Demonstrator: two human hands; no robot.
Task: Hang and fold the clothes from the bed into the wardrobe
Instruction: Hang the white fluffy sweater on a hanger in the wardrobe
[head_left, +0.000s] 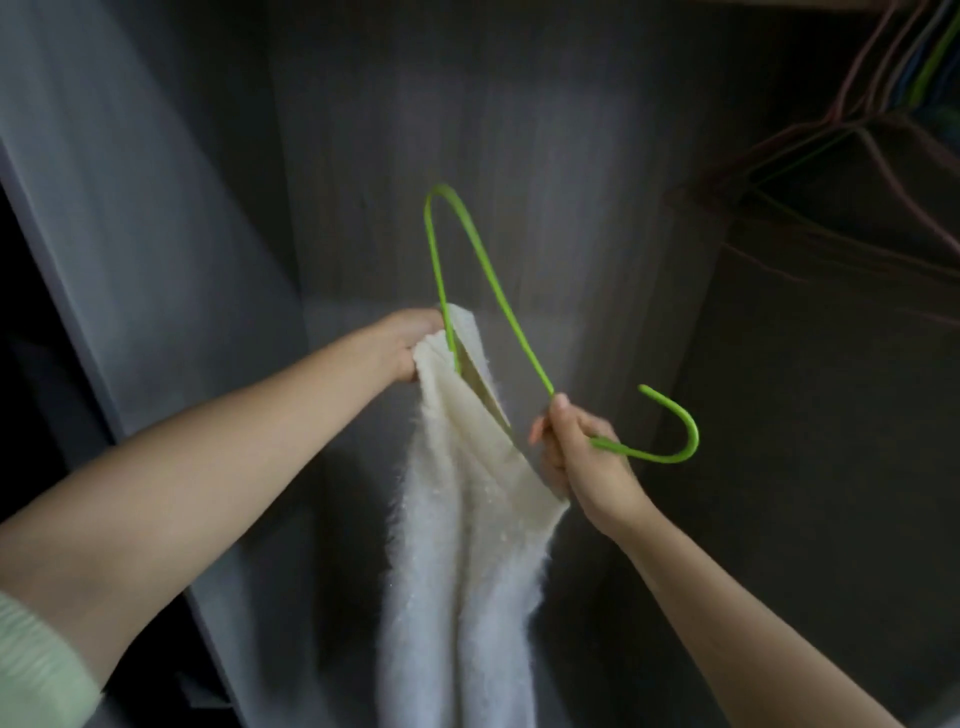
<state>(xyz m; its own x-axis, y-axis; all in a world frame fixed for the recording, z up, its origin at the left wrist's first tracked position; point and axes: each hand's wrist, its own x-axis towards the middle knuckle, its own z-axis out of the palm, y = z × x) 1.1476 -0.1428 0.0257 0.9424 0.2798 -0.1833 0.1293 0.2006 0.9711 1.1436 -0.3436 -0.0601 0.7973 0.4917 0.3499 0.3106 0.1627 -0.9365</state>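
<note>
Dim grey wardrobe (519, 156) panels fill the background, with spare hangers (852, 135) bunched at upper right. Between the hands a green hanger (511, 317) lies on its side, its far shoulder bend pointing up and away and its hook (670, 431) swung right, one arm tucked into the white fleece garment (467, 545) that trails down. Left hand (408, 343) grips the garment's top edge at the hanger arm; right hand (576, 457) pinches the neck, nearer the hook.

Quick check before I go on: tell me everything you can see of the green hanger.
The green hanger is thin, smooth, plastic-looking, held tilted before the wardrobe's back panel. The right hand grips its neck, hook pointing right. One shoulder end is slipped inside the fluffy white garment, whose opening the left hand holds.
</note>
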